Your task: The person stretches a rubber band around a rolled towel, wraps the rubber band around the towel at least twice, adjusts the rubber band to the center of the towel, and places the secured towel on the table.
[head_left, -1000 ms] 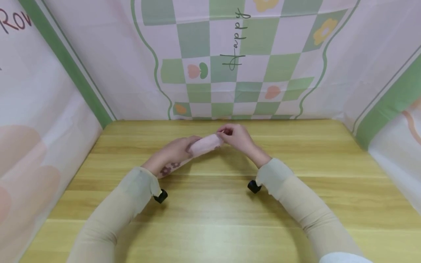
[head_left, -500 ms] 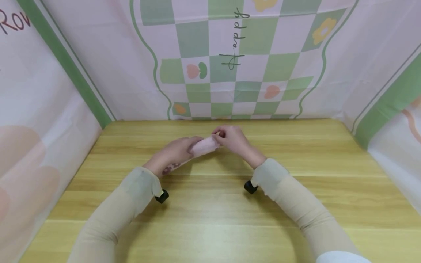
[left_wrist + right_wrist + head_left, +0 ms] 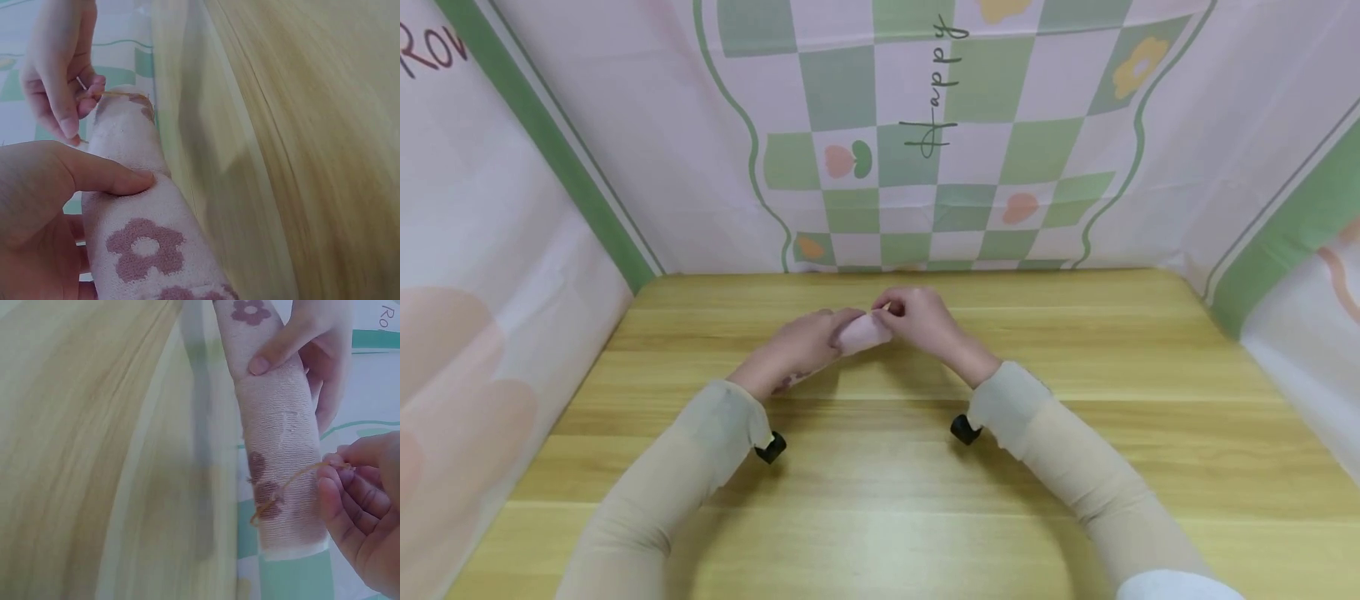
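A rolled pink towel [image 3: 862,332] with dark pink flower prints [image 3: 145,247] is held above the wooden table [image 3: 880,467]. My left hand [image 3: 797,343] grips the roll around its middle, thumb [image 3: 103,175] pressed on top. My right hand [image 3: 917,317] is at the roll's far end and pinches a thin tan rubber band [image 3: 287,483] that is stretched over that end of the towel [image 3: 278,444]. Part of the band is hidden behind the roll.
Pink and green checkered cloth walls [image 3: 925,125] close in the table at the back and on both sides. Small black wrist cameras [image 3: 769,447] hang under each sleeve.
My right hand has moved left along the roll toward my left hand, so less of the towel shows between the hands. The left hand has held still.
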`<control>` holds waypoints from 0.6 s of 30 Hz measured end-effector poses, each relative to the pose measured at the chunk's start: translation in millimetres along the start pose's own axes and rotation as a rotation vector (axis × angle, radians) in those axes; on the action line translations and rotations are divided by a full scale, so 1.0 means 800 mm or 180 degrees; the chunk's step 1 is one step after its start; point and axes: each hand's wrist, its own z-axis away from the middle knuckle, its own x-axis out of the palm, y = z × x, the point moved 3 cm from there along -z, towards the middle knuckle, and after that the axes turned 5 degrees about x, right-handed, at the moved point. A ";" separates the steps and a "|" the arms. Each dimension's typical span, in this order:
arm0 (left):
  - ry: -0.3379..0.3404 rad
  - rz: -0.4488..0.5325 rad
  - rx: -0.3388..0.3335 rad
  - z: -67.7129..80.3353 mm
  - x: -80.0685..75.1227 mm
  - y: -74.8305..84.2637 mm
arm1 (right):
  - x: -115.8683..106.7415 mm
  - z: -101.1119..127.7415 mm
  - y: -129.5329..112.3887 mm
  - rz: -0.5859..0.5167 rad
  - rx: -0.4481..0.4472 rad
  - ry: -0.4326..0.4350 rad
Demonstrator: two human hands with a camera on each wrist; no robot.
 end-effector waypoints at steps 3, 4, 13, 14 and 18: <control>0.0060 0.0171 -0.0102 0.002 -0.002 -0.003 | 0.002 0.004 0.002 -0.0165 -0.0043 -0.0005; 0.0081 0.0214 -0.0126 0.002 -0.002 -0.003 | 0.003 0.006 0.004 -0.0236 -0.0048 -0.0013; 0.0134 0.0255 -0.0133 0.003 -0.006 -0.005 | 0.004 0.016 0.017 -0.0583 0.0044 0.0124; 0.0140 0.0269 -0.0137 0.003 -0.006 -0.005 | 0.004 0.016 0.017 -0.0576 0.0045 0.0143; 0.0185 0.0362 -0.0204 0.003 -0.005 -0.007 | 0.004 0.018 0.021 -0.0594 0.0099 0.0155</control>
